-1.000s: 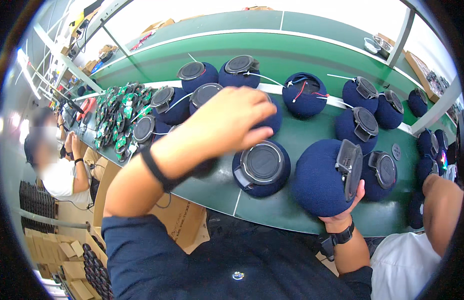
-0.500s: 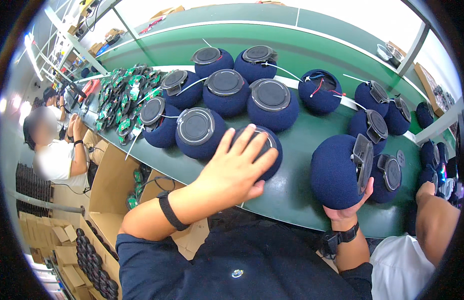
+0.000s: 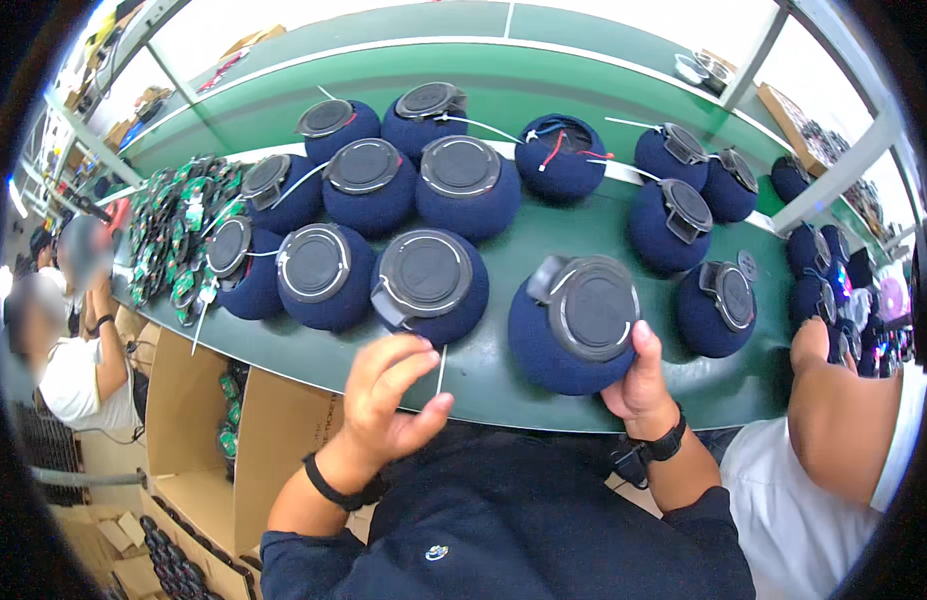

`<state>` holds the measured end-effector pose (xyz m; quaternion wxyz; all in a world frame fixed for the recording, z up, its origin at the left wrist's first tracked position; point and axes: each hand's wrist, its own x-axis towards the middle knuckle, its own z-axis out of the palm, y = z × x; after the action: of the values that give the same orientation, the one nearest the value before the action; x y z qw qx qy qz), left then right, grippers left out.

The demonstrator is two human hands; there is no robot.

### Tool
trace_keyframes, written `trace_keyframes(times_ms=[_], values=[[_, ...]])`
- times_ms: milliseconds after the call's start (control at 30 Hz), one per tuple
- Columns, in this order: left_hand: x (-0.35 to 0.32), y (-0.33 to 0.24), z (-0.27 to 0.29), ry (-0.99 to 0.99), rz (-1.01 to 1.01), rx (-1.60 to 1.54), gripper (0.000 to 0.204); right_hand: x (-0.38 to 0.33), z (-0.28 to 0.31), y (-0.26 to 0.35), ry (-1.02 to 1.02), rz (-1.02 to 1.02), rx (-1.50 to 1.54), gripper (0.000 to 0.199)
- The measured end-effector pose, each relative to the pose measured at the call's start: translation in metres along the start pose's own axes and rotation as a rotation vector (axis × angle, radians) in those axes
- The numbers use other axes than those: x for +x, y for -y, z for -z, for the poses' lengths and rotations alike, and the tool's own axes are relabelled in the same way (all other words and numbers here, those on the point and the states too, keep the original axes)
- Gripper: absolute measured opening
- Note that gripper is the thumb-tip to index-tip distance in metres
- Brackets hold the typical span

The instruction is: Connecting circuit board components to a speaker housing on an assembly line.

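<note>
A navy, fabric-covered, ball-shaped speaker (image 3: 539, 350) rests in my right hand (image 3: 643, 385), thumb against the edge of its round black cap (image 3: 595, 310). The cap tilts up toward me, with a black tab at its upper left. My left hand (image 3: 388, 405) is empty, fingers bent but apart, close to the near side of another such speaker (image 3: 453, 310) on the bench. A white cable tie (image 3: 442, 370) hangs from that speaker, beside my left fingertips. Whether they touch it, I cannot tell.
More navy speakers (image 3: 328, 300) stand on the green bench (image 3: 573, 228). One open-topped speaker (image 3: 543, 180) shows red and white wires. Green circuit boards (image 3: 178, 220) are heaped at left, above a cardboard box (image 3: 193, 400). A co-worker's arm (image 3: 833, 420) reaches in at right; others sit at left.
My left hand has drawn back toward me off the top of the near speaker. My right hand has turned its speaker, so the cap that faced right now faces up. The view has shifted right.
</note>
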<state>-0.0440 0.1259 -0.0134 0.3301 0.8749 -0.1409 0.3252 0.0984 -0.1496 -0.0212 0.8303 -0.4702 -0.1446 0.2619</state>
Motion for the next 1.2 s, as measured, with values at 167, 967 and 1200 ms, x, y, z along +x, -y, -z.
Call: trace_keyframes(times_ms=[167,967,1200], values=[[0.006,-0.024,-0.034,0.075,0.264,-0.364,0.09,-0.017,0.0,-0.004,-0.033,-0.198,0.042,0.082],[0.046,-0.031,-0.07,-0.048,0.154,-0.22,0.057,-0.029,0.015,0.009,-0.021,0.383,-0.723,0.046],[0.047,-0.033,-0.071,-0.132,0.327,-0.322,0.04,-0.024,0.006,0.011,0.009,0.491,-0.784,0.029]])
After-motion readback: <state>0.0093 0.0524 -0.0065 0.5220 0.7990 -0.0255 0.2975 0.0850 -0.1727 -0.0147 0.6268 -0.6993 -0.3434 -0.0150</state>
